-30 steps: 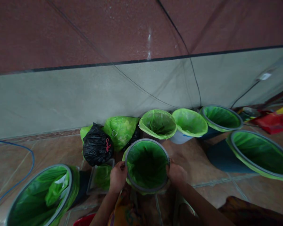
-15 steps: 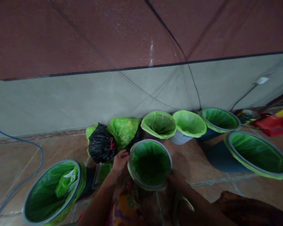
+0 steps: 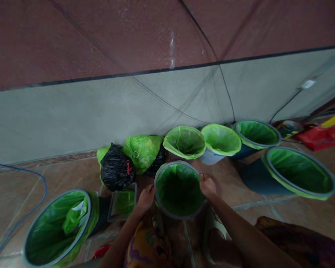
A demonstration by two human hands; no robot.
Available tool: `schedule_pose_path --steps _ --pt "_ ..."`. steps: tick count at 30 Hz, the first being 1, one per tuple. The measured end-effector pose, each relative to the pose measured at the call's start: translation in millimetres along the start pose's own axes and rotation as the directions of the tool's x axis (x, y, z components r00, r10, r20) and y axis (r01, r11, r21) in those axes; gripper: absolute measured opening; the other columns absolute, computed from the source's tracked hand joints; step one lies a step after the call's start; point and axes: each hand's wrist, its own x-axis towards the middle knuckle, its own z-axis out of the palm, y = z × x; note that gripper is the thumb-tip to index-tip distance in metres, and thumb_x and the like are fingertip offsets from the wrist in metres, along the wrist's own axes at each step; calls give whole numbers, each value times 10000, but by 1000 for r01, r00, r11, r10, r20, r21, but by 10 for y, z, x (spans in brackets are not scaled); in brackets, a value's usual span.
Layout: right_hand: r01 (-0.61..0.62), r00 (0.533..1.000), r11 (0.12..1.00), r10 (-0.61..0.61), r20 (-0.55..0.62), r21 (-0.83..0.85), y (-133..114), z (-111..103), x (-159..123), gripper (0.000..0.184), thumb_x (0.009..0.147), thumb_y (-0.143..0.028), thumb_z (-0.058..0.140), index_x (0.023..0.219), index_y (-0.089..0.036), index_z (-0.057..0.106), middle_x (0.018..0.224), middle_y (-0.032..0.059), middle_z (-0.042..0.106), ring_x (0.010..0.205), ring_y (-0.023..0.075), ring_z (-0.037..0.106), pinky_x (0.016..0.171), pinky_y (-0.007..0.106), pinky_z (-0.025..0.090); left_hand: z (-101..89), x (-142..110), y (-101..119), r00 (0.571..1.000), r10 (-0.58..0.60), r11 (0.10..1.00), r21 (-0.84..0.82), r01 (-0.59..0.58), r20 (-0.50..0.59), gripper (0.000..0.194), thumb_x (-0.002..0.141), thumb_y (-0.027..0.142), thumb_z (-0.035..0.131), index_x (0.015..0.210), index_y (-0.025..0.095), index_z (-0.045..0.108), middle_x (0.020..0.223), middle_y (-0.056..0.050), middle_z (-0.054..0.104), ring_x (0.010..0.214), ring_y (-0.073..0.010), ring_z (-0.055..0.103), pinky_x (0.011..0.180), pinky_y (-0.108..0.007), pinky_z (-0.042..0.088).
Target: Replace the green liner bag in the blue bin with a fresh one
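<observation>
Since half second ago: right hand (image 3: 208, 186) up from bin's near side to right rim; left hand (image 3: 146, 197) down from far-left edge to left rim. Both sets of fingers curled onto rim, gripping it.

Small bin (image 3: 179, 189): on floor (image 3: 58, 175) just ahead of person, between hands. Likely light, seemingly empty; grey rim ring stiff, best hold at opposite sides. Green liner (image 3: 178, 193) thin, slippery, tears easily.

Around: tied black bag (image 3: 115, 172) and green bag (image 3: 143, 152) by wall (image 3: 72, 115); more lined bins (image 3: 297, 175) right, one (image 3: 57, 229) left.
</observation>
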Motion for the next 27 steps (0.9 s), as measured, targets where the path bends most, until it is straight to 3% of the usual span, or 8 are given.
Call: schedule_pose_path --steps 5,8,13,17,21,23,25,27 --pt "-33 998 999 34 -46 22 93 248 -64 498 1006 -286 197 1165 -106 633 1087 161 694 974 208 650 784 264 431 48 21 -79 989 -125 991 -35 129 83 274 835 375 506 816 162 677 665 -5 646 632 -158 625 546 -236 505" --pt "-57 992 996 64 -107 68 144 318 -68 510 1006 -305 194 1118 -87 642 1063 167 692 939 213 645 765 269 414 73 26 -121 980 -170 983 -53 176 106 296 833 413 504 826 164 664 592 32 577 546 -128 576 473 -208 470" --pt "-76 994 996 80 -76 47 99 284 -64 544 1003 -320 171 1090 -84 653 1014 163 703 916 227 652 745 286 424 77 28 -32 980 -180 981 -59 185 84 293 839 392 484 768 156 643 578 18 571 535 -133 572 480 -219 455" --pt "-96 994 995 97 -48 10 116 271 -206 573 1004 -325 152 1056 -90 672 979 170 712 896 238 672 725 296 451 45 -80 39 986 -154 985 -69 159 67 282 796 418 565 761 154 658 659 -36 653 675 -185 638 616 -271 500" --pt "-96 995 994 96 -4 -51 245 220 -461 466 980 -225 240 1037 -72 676 975 192 705 873 254 681 710 311 468 52 -256 61 955 -128 980 -114 164 268 282 701 426 667 768 155 703 690 -59 706 750 -235 666 677 -321 525" --pt "-49 997 997 46 -65 -51 252 121 -575 381 954 -208 327 1171 -91 618 1121 184 670 950 253 663 750 317 478 47 -303 129 934 -111 982 -109 156 340 204 668 363 679 712 166 705 619 -34 685 711 -228 655 649 -318 525" --pt "89 987 995 -92 -129 -33 169 -15 -657 369 931 -208 395 1246 -129 571 1224 155 629 1057 237 625 851 318 474 10 -307 267 938 -90 988 -87 126 334 128 647 296 665 655 172 696 551 -12 648 661 -213 637 614 -303 513" --pt "284 958 959 -283 -54 2 10 -153 -707 339 908 -184 447 1208 -148 602 1210 124 645 1107 214 604 954 309 443 -70 -295 477 947 -61 994 -64 85 314 80 621 233 642 592 166 675 501 -4 610 612 -206 618 578 -294 488"
